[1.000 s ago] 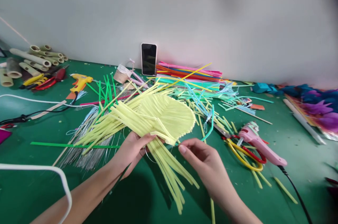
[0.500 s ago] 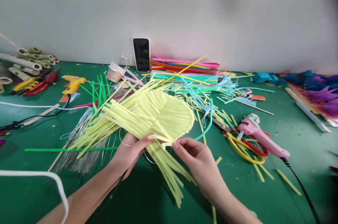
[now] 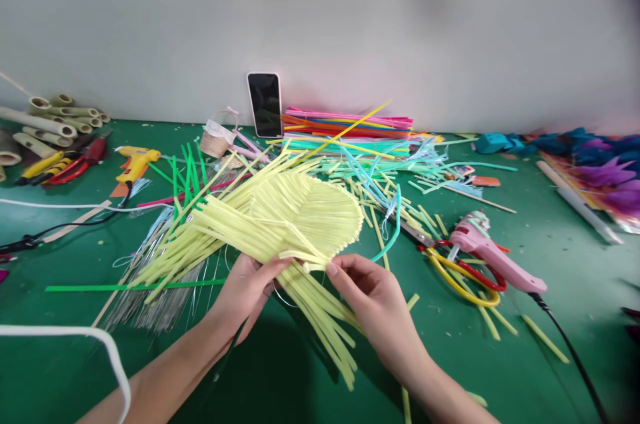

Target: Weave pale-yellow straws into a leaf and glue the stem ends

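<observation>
A leaf-shaped weave of pale yellow pipe cleaners (image 3: pixel 310 211) is held above the table, its loose ends fanning out to the left and down toward me. My left hand (image 3: pixel 254 287) is closed on its lower edge, thumb on top and the other fingers underneath. At the lower right edge of the leaf, my right hand (image 3: pixel 370 294) pinches the pipe cleaner ends between thumb and forefinger. Thin wire loops show below the leaf near my left hand. More yellow pipe cleaners (image 3: pixel 170 254) lie behind and to the left.
Scissors (image 3: pixel 463 277) and a pink glue gun (image 3: pixel 495 254) lie at the right. A yellow glue gun (image 3: pixel 134 164), pliers (image 3: pixel 85 161) and bamboo pieces (image 3: pixel 60 117) are at the left. A phone (image 3: pixel 265 104) leans on the wall beside coloured pipe cleaners (image 3: pixel 350 123). A white cable (image 3: pixel 113 351) curves at the lower left.
The loose ends below the leaf have swung slightly right. Both hands keep their grip in nearly the same place; the whole view has shifted a little.
</observation>
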Demonstrator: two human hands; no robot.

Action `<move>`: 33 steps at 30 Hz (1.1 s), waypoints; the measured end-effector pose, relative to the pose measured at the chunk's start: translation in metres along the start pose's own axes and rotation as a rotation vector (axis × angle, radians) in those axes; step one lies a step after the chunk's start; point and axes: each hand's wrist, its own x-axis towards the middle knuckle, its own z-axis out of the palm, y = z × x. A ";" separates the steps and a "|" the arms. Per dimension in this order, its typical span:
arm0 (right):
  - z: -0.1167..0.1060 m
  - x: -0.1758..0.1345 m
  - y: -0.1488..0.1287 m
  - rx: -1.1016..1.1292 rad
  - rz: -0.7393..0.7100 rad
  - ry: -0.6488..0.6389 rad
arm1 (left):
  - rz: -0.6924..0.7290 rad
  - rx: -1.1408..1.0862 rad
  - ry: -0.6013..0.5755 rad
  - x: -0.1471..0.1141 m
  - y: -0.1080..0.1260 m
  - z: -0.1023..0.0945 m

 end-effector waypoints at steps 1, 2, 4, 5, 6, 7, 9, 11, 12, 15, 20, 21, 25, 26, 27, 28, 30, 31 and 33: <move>-0.002 0.001 -0.002 -0.008 0.007 -0.005 | 0.004 -0.003 0.011 -0.001 0.000 0.000; -0.003 0.001 -0.003 -0.017 0.014 -0.009 | 0.005 -0.005 0.023 -0.001 0.000 0.000; -0.005 0.002 -0.004 -0.029 0.030 -0.026 | 0.003 -0.001 0.032 -0.002 0.001 0.000; -0.005 0.001 -0.004 -0.026 0.039 -0.039 | -0.002 0.004 0.031 -0.002 0.001 0.001; -0.005 0.001 -0.004 -0.017 0.050 -0.054 | -0.007 0.010 0.030 -0.002 0.001 0.002; -0.004 0.000 -0.004 -0.004 0.059 -0.065 | -0.012 0.016 0.032 -0.002 0.002 0.003; -0.002 -0.001 -0.003 0.020 0.069 -0.072 | -0.024 0.021 0.050 -0.002 0.003 0.005; 0.000 -0.002 -0.002 0.041 0.064 -0.068 | -0.040 0.017 0.066 -0.002 0.003 0.007; 0.000 -0.002 -0.002 0.049 0.059 -0.066 | -0.044 0.010 0.071 -0.002 0.003 0.007; 0.001 -0.002 -0.002 0.077 0.060 -0.068 | -0.034 -0.017 0.078 -0.003 0.001 0.007; 0.001 -0.004 -0.001 0.102 0.065 -0.054 | -0.009 -0.005 0.079 -0.004 0.000 0.009; 0.001 -0.004 0.000 0.098 0.062 -0.054 | -0.004 0.002 0.075 -0.004 0.000 0.010; 0.002 -0.005 0.002 0.077 0.055 -0.071 | -0.024 0.019 0.033 -0.003 0.003 0.008; 0.002 -0.004 0.002 0.078 0.062 -0.080 | -0.036 0.025 0.022 -0.003 0.003 0.007; 0.001 -0.004 0.001 0.077 0.068 -0.090 | -0.047 0.031 0.015 -0.003 0.004 0.005; 0.000 -0.003 0.000 0.068 0.070 -0.095 | -0.057 0.040 0.012 -0.002 0.005 0.004; -0.004 -0.001 -0.004 0.022 0.044 -0.096 | -0.073 0.056 0.023 -0.002 0.006 0.000; -0.007 -0.001 -0.005 -0.010 0.021 -0.090 | -0.079 0.061 0.034 -0.002 0.006 -0.001; -0.013 0.001 -0.008 -0.069 -0.033 -0.064 | -0.089 0.058 0.051 -0.002 0.007 -0.003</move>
